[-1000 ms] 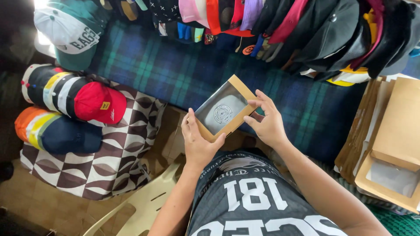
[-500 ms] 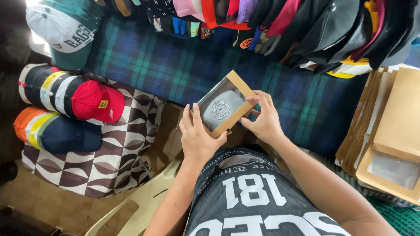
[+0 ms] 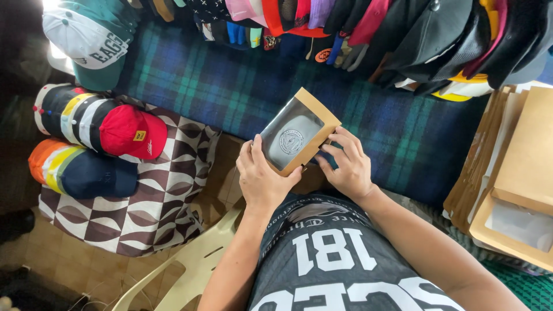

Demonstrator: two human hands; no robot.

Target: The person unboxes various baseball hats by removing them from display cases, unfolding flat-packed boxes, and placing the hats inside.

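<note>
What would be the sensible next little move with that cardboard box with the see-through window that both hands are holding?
Probably press the box's right end shut. The left hand steadies the windowed kraft box from its lower side, while the right hand has its fingers at the right end, where a flap seems to sit. A grey cap shows through the window, so it looks already filled.

Cap inside windowed box mostly hidden, hanging caps cut off at top, flat boxes cropped right
</note>
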